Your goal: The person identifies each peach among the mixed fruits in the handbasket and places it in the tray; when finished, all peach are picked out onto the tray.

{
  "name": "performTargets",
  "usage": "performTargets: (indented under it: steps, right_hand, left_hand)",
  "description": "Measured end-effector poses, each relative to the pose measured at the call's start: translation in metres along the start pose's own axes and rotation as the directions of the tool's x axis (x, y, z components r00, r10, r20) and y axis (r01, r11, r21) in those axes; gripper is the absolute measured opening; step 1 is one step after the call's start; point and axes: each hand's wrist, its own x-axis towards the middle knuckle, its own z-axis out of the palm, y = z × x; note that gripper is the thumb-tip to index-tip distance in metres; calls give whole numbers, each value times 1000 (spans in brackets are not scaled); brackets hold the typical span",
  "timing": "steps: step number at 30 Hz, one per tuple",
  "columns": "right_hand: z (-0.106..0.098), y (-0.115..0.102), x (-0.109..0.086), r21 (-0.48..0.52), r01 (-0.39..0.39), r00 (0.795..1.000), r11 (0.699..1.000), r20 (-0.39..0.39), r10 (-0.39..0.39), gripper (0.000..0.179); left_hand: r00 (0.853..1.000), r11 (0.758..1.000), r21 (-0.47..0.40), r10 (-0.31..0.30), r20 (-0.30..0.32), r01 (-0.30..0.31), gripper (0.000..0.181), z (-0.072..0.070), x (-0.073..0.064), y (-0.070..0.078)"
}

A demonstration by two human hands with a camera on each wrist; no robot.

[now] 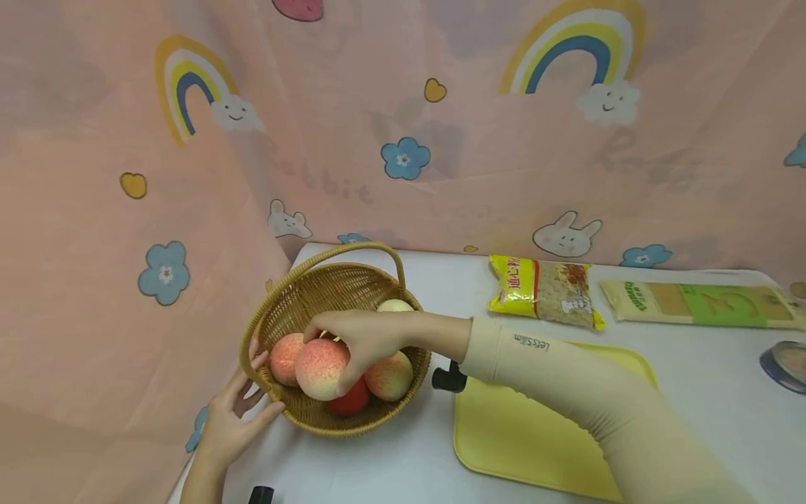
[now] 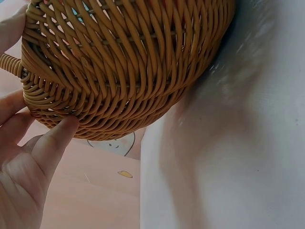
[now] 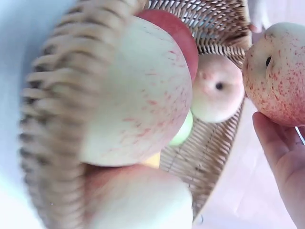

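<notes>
My right hand [image 1: 368, 339] grips a pink and cream peach [image 1: 321, 369], fingers over its top and thumb at its side, above the wicker basket [image 1: 302, 294]. The right wrist view shows this peach [image 3: 279, 71] at the right edge, the hand [image 3: 290, 167] beneath it. More peaches lie inside, one pink [image 1: 286, 359] at the left and one paler [image 1: 390, 376] at the right, with a red fruit [image 1: 349, 400] between. My left hand [image 1: 229, 423] is spread at the basket's left end, beside the handle's base; its thumb [image 2: 62, 136] rests on the woven outer wall.
Right of the basket, a yellow tray [image 1: 522, 434] lies partly under my right forearm. Behind it are a yellow bag of dry food [image 1: 548, 290] and a long noodle packet [image 1: 705, 304]. A round tin [image 1: 787, 365] sits at the far right. Printed cloth [image 1: 352, 105] hangs behind.
</notes>
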Motion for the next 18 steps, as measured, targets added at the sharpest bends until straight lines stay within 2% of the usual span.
performTargets:
  steps: [4,9,12,18]
  right_hand:
    - [-4,5,-27,45,-7,997,999,-72,10,76]
    - [-6,18,-67,196,34,986,980,-168,-1,76]
    - [-8,27,-94,270,59,972,961,-234,6,78]
    - [-5,41,-144,291,59,928,955,-368,55,79]
  left_hand:
    - [1000,1000,4,13,-13,-13,81,1,0,0]
    - [1000,1000,14,3,-20,-2,80,2,-1,0]
    - [1000,999,25,-23,-13,24,79,1,-2,0]
    - [996,996,22,-85,-10,85,81,1,-1,1]
